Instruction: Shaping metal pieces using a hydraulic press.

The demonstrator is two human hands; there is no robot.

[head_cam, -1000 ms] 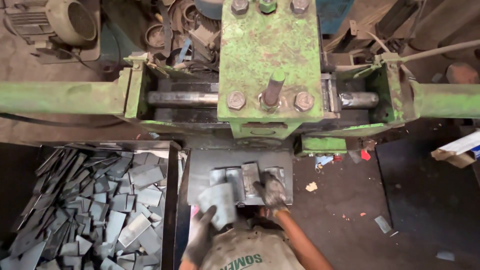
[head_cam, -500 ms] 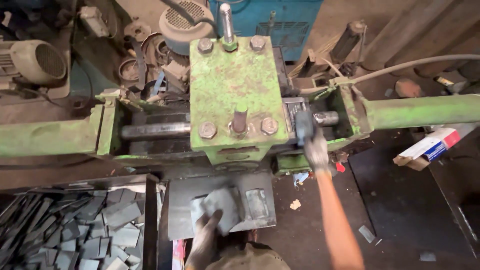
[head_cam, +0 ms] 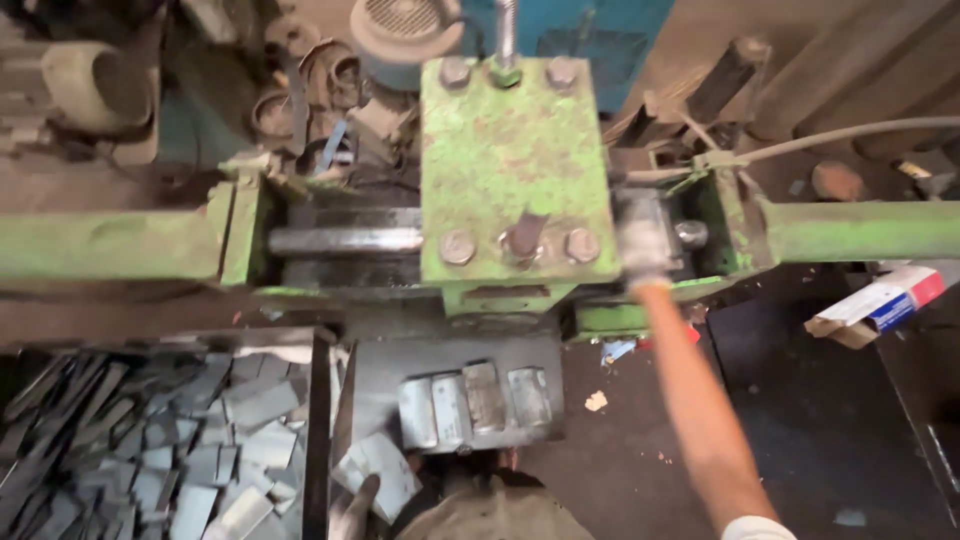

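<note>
Feeding step judged under way at the green press. A grey metal plate is being gripped in the left hand, low beside the bin of cut pieces. The right hand is being closed on a blurred part beside the press head; steady alignment is called for next. A white, red and blue carton is lying far right.

Your dark steel plate below the green press carries 4 grey metal blocks side by side at its centre. At 9 o'clock from it, your bin holds a heap of flat metal blanks. The floor at 3 o'clock bears small scraps.
</note>
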